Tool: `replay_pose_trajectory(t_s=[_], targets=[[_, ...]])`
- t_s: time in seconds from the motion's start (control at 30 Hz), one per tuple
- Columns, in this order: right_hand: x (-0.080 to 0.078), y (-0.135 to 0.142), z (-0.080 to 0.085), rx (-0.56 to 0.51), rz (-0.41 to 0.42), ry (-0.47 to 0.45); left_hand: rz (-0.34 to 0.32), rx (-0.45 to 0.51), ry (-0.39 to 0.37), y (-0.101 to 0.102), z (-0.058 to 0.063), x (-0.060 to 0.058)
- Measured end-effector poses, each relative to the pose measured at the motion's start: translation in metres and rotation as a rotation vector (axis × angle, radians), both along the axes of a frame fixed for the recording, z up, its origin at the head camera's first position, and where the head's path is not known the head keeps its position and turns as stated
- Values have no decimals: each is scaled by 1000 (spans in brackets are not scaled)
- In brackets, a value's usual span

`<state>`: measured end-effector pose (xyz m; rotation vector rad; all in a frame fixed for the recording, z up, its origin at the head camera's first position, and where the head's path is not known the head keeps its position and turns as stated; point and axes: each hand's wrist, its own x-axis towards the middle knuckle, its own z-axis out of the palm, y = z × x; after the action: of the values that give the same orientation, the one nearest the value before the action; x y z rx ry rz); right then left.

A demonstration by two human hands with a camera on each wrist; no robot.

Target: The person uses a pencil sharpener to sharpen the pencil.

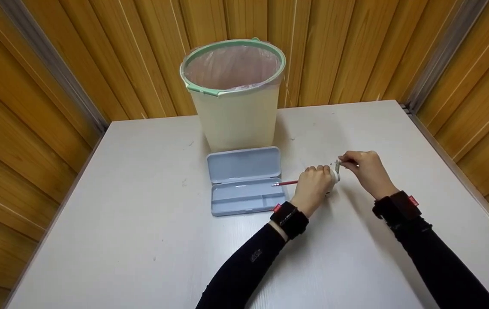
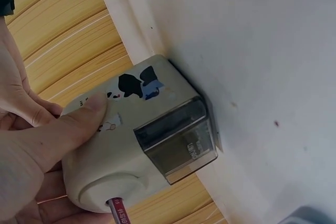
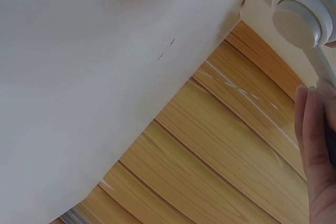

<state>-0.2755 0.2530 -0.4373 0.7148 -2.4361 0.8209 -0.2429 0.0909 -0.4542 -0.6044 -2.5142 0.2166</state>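
A white hand-crank pencil sharpener point(image 2: 118, 153) with cartoon stickers and a clear dark shavings drawer point(image 2: 184, 145) is on the table. My left hand point(image 1: 314, 182) grips its body from above, thumb over the stickered side. A red pencil point(image 1: 288, 183) sticks out of the sharpener's hole toward the left, its sharpened end hidden inside. On the opposite side my right hand point(image 1: 366, 171) pinches the crank handle point(image 3: 319, 65) with thumb and fingers. Left of the hands lies an open light-blue pencil case point(image 1: 244, 167); the pencil's eraser end is over its right part.
Behind the pencil case stands a cream trash bin point(image 1: 238, 118) with a green rim and a plastic liner. The white table point(image 1: 120, 214) bears small dark marks. Wood-patterned panels point(image 1: 330, 51) enclose its back and sides.
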Motion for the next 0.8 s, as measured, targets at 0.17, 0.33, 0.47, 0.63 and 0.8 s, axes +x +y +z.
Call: replay_pose_trajectory(t_s=[0.17, 0.33, 0.47, 0.63, 0.8], targets=[[-4, -4, -1, 2, -4, -8, 1, -1, -25, -1, 2, 0], [-7, -4, -2, 11, -7, -7, 0, -4, -52, -2, 2, 0], [-11, -4, -3, 27, -11, -27, -1, -1, -55, -2, 2, 0], [-14, -4, -4, 54, -16, -55, -12, 0, -43, -2, 2, 0], [-16, -4, -3, 58, -7, -67, -12, 4, -33, -3, 1, 0]])
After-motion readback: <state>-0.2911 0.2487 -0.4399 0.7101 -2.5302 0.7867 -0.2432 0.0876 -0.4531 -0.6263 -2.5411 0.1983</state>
